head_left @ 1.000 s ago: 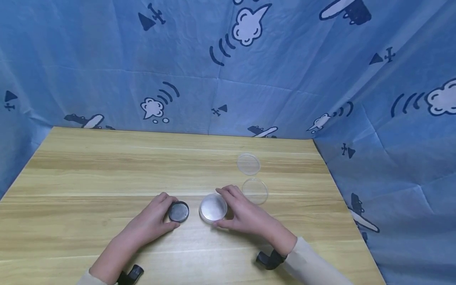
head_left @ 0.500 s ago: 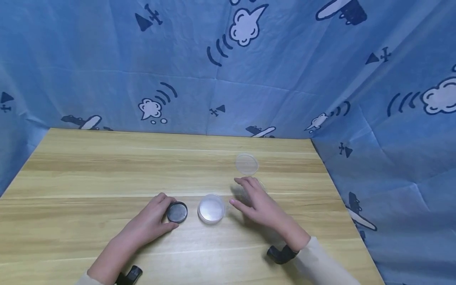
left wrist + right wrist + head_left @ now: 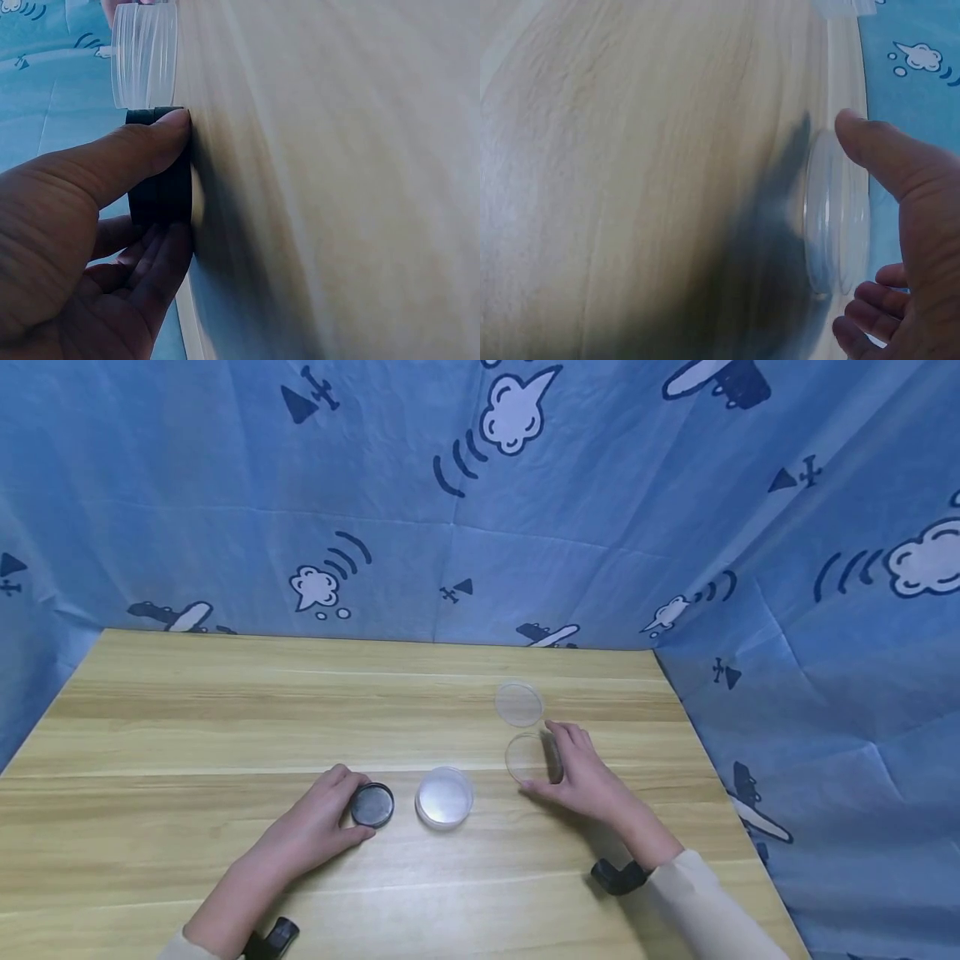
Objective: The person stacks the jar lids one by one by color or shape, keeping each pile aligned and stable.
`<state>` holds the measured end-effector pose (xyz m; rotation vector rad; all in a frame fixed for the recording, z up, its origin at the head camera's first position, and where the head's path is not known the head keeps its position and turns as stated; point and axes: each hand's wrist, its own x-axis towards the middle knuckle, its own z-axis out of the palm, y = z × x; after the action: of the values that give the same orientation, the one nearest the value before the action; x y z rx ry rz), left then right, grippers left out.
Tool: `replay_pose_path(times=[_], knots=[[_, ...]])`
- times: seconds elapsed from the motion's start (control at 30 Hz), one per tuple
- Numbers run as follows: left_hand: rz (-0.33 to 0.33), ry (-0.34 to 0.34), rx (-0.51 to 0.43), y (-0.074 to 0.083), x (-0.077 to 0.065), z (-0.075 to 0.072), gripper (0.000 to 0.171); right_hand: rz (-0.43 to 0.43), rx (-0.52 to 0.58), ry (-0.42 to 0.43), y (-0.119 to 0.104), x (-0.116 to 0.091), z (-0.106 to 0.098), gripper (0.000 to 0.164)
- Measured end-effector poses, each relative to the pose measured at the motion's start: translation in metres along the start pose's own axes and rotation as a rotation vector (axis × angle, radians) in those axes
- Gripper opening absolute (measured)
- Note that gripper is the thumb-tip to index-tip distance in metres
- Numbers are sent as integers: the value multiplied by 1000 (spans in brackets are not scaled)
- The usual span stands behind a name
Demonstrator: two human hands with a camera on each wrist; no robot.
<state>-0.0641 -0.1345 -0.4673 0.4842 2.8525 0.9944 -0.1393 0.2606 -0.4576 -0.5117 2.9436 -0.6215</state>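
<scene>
My left hand [image 3: 318, 820] holds a short black round piece [image 3: 372, 805] between thumb and fingers. Its face is grey inside a dark rim; from the side in the left wrist view, the black piece [image 3: 159, 196] shows two stacked layers. Just to its right stands a stack of clear round dishes [image 3: 444, 797]. My right hand [image 3: 581, 777] spreads round a shallow clear disc [image 3: 527, 757], thumb by the near edge and fingers by the right edge. In the right wrist view a gap shows between the fingers [image 3: 870, 307] and that clear disc [image 3: 819, 217].
A second clear disc [image 3: 519, 704] lies flat behind the first. All of it is on a wood-grain table [image 3: 247, 710]. A blue printed cloth [image 3: 405, 468] hangs behind the table and along its right side.
My right hand has left the clear stack and moved right and back to the nearer clear disc. My left hand stays on the black round piece.
</scene>
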Motion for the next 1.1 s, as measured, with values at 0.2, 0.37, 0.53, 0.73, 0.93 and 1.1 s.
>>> replay_pose_path(times=[0.2, 0.37, 0.53, 0.73, 0.93, 1.1], knots=[[5, 1, 1, 0, 0, -1, 54, -4, 13, -27, 4, 1, 4, 103], [15, 2, -6, 0, -1, -1, 54, -18, 9, -29, 3, 1, 4, 97], [8, -2, -1, 0, -1, -2, 54, -24, -2, -25, 2, 2, 4, 92], [10, -3, 1, -1, -1, -2, 54, -22, 1, -9, 2, 3, 5, 87], [22, 8, 3, -1, 0, -1, 54, -12, 13, -20, 5, 3, 7, 87], [21, 12, 6, -1, 0, -1, 54, -26, 28, -7, 6, 3, 7, 86]])
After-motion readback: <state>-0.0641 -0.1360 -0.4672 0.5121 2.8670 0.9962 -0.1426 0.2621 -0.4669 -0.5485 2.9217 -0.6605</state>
